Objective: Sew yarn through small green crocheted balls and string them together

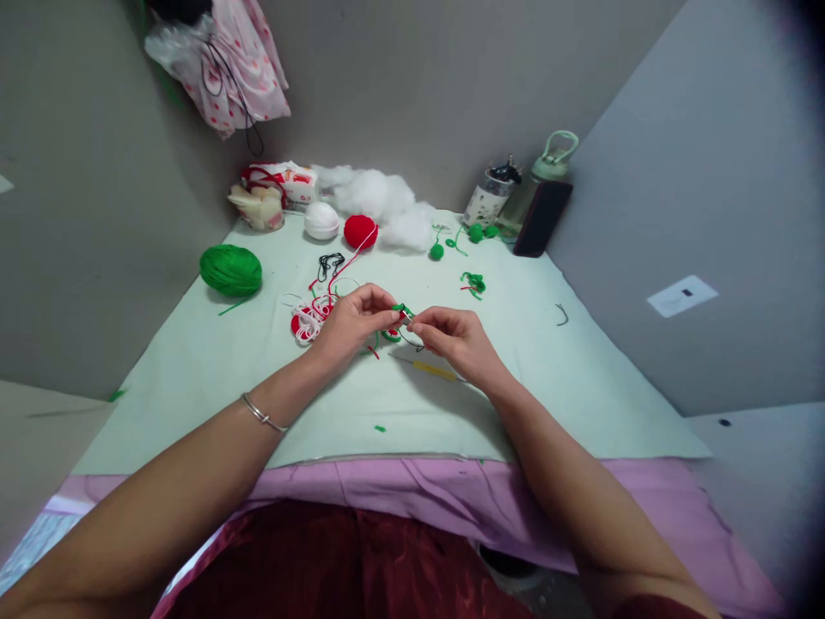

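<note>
My left hand [351,322] closes its fingers on the green crochet piece [402,309], held just above the middle of the worktop [193,370]. My right hand [455,338] pinches a thin needle [408,316] against it.

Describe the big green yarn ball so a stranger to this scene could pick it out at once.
Find the pale green table cover and follow its left edge toward the wall. The green yarn ball lies there. Unlike the white ball and red ball to its right, it is green, wider and flatter.
</note>
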The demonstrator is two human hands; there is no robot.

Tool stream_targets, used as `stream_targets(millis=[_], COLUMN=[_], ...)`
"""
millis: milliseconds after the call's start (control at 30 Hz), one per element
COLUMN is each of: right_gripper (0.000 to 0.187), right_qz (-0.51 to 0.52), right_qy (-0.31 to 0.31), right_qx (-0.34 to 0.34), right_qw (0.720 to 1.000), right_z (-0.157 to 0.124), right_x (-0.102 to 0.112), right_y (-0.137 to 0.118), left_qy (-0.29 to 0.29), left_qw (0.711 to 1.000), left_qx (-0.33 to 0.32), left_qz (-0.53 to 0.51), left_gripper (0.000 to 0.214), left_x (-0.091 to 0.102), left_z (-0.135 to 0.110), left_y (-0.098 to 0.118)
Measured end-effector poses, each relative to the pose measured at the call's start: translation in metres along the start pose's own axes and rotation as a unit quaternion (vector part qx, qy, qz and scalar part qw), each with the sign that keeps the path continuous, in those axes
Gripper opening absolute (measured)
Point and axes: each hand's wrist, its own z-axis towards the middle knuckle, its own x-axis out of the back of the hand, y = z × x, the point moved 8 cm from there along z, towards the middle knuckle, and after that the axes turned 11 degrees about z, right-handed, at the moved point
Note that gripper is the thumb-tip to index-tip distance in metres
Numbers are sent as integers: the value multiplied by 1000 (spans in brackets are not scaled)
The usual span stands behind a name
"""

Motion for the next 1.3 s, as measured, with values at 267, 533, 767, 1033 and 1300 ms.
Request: stream_targets(millis=[267,533,767,1033,1300], right_gripper=[25,26,24,29,31], right_qz=[27,47,60,78,12], right_qy=[-5,-13,14,12,-50], right_qx=[-16,-22,-16,-12,-10], right_qw=[999,999,998,997,999], right_z=[2,2,4,8,6], right_x=[-3,-2,-4,-6,-9], right_y=[4,1,7,9,5], left_qy=[65,36,46,31,50], left_qw=[979,980,983,978,977], left_qx=[-104,-116,-109,-125,-128], left_qz=[165,157,143,163,164], left_gripper=[12,6,11,8,9], left_x=[3,-2,-1,-9,-4], left_z=[-9,-9,-8,-11,-9], left_y=[18,18,15,14,13])
